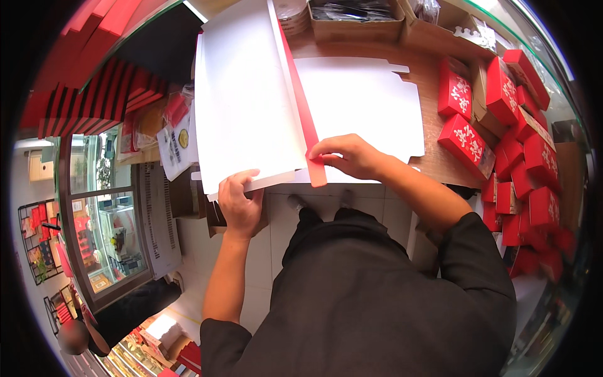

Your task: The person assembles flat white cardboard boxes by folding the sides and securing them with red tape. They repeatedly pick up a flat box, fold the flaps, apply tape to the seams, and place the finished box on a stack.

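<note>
A large cardboard sheet (251,94), white inside and red outside, lies on the table with its long right side folded upright, so a red strip shows. My right hand (352,156) pinches the near end of that red side wall (306,129) between thumb and fingers, beside a rounded end flap (318,173). At the sheet's near edge, my left hand (239,201) is closed round the folded near flap (273,180), fingertips over its top. Under and right of the folded sheet is another flat white cardboard sheet (367,107) with cut tabs.
Red printed boxes (534,157) are heaped along the table's right side. Open brown cartons (358,28) stand at the back, one holding dark plastic packets. Stacked red boxes (94,94) and plastic bags (176,138) are at the left. Another person (119,314) is at lower left.
</note>
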### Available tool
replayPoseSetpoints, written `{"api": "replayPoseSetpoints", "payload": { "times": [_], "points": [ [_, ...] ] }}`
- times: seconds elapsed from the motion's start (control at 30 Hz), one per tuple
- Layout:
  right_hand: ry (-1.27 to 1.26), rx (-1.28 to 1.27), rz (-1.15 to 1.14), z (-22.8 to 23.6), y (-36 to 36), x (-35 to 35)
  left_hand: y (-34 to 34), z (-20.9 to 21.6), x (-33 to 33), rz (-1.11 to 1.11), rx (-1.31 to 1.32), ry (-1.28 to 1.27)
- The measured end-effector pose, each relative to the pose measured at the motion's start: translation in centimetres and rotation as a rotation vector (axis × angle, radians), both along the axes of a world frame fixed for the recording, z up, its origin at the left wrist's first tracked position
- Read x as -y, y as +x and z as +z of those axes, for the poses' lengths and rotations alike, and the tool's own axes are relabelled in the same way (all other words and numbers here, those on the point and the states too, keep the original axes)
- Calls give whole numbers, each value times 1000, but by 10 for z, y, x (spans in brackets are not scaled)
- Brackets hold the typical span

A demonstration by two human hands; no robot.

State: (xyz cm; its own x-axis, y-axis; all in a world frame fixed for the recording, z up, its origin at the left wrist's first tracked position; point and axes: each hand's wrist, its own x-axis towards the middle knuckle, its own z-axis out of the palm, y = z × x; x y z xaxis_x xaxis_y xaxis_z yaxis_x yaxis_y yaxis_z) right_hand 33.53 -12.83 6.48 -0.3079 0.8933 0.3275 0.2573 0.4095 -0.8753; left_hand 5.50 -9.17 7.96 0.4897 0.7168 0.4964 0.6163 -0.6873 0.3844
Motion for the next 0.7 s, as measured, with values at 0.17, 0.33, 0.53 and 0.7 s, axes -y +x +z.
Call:
{"api": "replayPoseSetpoints", "payload": {
  "times": [0.17,0.33,0.53,0.7],
  "points": [
    [-495,-556,-11,-10,-13,8,6,3,-1,-2,16,72],
    [-681,-295,-145,4,-17,7,6,3,-4,-85,-65,172],
    [-340,697,54,14,-15,-10,24,0,0,-150,-146,142],
    [-159,860,181,8,-15,-12,28,-9,0,-82,-158,127]
  ]
}}
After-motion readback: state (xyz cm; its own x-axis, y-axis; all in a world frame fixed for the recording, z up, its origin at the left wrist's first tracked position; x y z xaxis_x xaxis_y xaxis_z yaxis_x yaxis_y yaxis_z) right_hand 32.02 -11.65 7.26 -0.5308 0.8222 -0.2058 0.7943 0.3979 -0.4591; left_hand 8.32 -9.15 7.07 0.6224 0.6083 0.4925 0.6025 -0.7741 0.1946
